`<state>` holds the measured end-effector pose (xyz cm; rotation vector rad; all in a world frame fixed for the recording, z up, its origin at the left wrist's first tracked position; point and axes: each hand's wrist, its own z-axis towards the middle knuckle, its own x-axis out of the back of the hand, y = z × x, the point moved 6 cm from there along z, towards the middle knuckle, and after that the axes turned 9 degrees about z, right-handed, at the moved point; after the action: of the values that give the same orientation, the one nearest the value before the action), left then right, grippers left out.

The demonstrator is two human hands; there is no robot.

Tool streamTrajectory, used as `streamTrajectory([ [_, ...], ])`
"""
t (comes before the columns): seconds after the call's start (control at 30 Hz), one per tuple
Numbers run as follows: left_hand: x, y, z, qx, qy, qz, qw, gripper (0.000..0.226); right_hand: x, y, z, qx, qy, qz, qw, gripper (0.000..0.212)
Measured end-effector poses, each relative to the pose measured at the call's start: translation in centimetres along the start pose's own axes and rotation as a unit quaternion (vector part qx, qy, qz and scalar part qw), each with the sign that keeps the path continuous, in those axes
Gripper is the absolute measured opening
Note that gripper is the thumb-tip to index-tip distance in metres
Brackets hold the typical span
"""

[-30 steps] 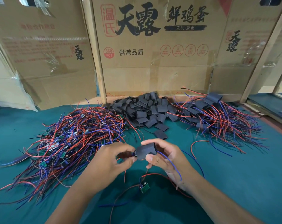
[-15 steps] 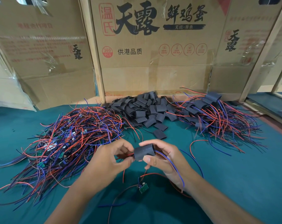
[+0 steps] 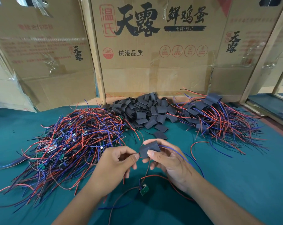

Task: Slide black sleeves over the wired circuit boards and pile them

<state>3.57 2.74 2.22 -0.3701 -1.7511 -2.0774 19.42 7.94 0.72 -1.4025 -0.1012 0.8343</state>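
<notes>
Right now my right hand (image 3: 168,157) holds a flat black rubbery sleeve (image 3: 148,150) between thumb and fingers, a narrow grip, just above the teal-covered desk (image 3: 251,184). My left hand (image 3: 114,164) pinches what looks like the red wire end poking out of the sleeve's left mouth, though the spot is small and partly hidden by my fingertips. A blue wire (image 3: 183,157) trails from the sleeve's right side over my right hand. Below my hands a small green circuit board with red and dark leads (image 3: 143,190) lies on the desk. To my left sprawls a tangled heap of bare wired boards (image 3: 69,143); at the back, a mound of loose black sleeves (image 3: 145,111); to the right, the pile of sleeved boards (image 3: 218,117).
</notes>
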Motion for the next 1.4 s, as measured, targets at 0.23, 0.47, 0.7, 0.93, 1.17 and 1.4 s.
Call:
streamTrajectory([
  [0.23,-0.1,0.4,-0.2,0.015,-0.008,-0.092,0.996,0.018,-0.1,-0.3,0.0,0.002,-0.004,-0.008,1.000,0.017],
  [0.47,-0.5,0.1,-0.2,0.043,-0.034,-0.141,0.989,0.015,-0.4,-0.8,-0.3,0.019,-0.036,-0.044,0.998,0.032],
  [0.7,-1.2,-0.5,-0.5,0.082,-0.077,-0.148,0.983,0.016,-0.4,-0.8,-0.5,0.008,-0.033,-0.049,0.998,0.030],
  [0.93,-0.9,-0.4,-0.6,0.047,-0.125,-0.126,0.983,0.021,-0.6,-0.8,-0.5,0.007,-0.046,-0.064,0.997,0.028],
  [1.17,-1.2,-0.4,-0.5,0.052,-0.129,-0.155,0.978,0.021,-0.5,-0.6,-0.4,0.009,-0.047,-0.054,0.997,0.026],
  [1.4,-1.5,-0.4,-0.1,0.018,-0.085,-0.090,0.992,0.023,0.1,1.2,-0.5,-0.108,0.095,0.014,0.989,0.010],
])
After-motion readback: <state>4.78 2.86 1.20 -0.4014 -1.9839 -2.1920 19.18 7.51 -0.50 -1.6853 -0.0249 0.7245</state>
